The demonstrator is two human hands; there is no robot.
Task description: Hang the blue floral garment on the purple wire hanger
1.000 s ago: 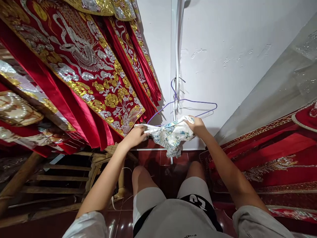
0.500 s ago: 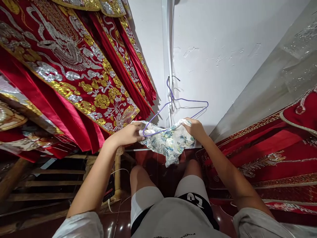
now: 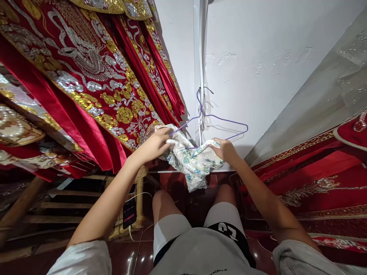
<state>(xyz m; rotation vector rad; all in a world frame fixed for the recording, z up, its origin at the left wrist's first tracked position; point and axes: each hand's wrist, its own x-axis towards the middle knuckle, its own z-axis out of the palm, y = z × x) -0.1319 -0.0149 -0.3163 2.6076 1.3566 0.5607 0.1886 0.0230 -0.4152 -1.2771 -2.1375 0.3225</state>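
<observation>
A white garment with a blue and green floral print point(image 3: 197, 164) is stretched between my two hands, its lower part hanging above my knees. My left hand point(image 3: 157, 142) grips it on the left, where the cloth covers the left end of a purple wire hanger point(image 3: 225, 119). My right hand point(image 3: 224, 149) pinches the garment's upper right edge, just below the hanger's bottom bar. The hanger's right end is bare. Its hook hangs at a dark peg on the white wall strip. The garment's exact kind cannot be made out.
Red embroidered garments point(image 3: 114, 80) hang close on the left, and more red beaded cloth point(image 3: 301, 183) is on the right. A white wall point(image 3: 252, 46) stands ahead. At lower left are a bamboo rack point(image 3: 139, 198) and a phone point(image 3: 129, 214) with a white cable.
My left hand has moved slightly up, drawing the garment over the hanger's left end, which was bare before. My right hand keeps its hold. The view has shifted a little.
</observation>
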